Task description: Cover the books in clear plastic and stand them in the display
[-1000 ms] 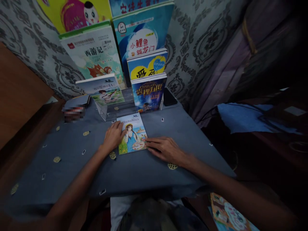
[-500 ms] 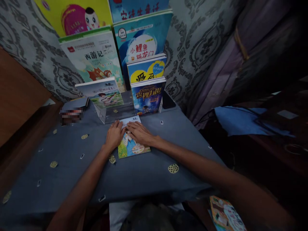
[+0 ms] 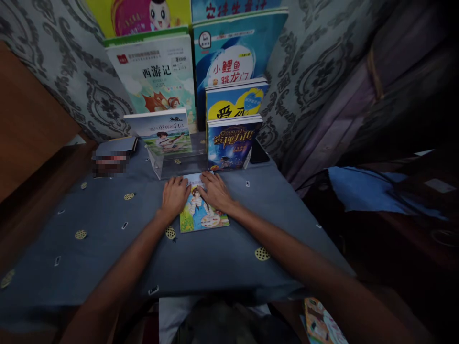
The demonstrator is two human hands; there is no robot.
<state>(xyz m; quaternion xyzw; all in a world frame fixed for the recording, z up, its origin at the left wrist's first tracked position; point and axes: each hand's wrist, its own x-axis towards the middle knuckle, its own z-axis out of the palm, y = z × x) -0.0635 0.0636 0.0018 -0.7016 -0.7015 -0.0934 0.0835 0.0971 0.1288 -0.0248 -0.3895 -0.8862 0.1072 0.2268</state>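
Since half a second ago, our right hand [image 3: 217, 191] has slid off the middle of the cover to the upper right edge of the picture book [image 3: 199, 215], while our left hand [image 3: 175, 196] has stayed at the upper left edge. Both lie palm down, fingers stretched out and closed around nothing, thumbs reaching in over the cover; we cannot tell how hard either one presses. The picture book rests flat and face up on the grey tablecloth [image 3: 215, 263], just before the clear rack [image 3: 168, 168]; whether its top edge touches the rack we cannot tell.

The rack holds books in two rising columns, covers facing us. On the left we see the guitar-player book [image 3: 167, 136] in front, then the white and green book [image 3: 158, 71], then the yellow book [image 3: 143, 14], cut off by the frame. On the right come the dark blue book [image 3: 231, 148], with more edges showing behind its top, the yellow-heart book [image 3: 238, 102], the teal book [image 3: 236, 48] and, partly out of view, another blue book [image 3: 233, 7]. Beside the rack's right side lies a black phone [image 3: 258, 154].
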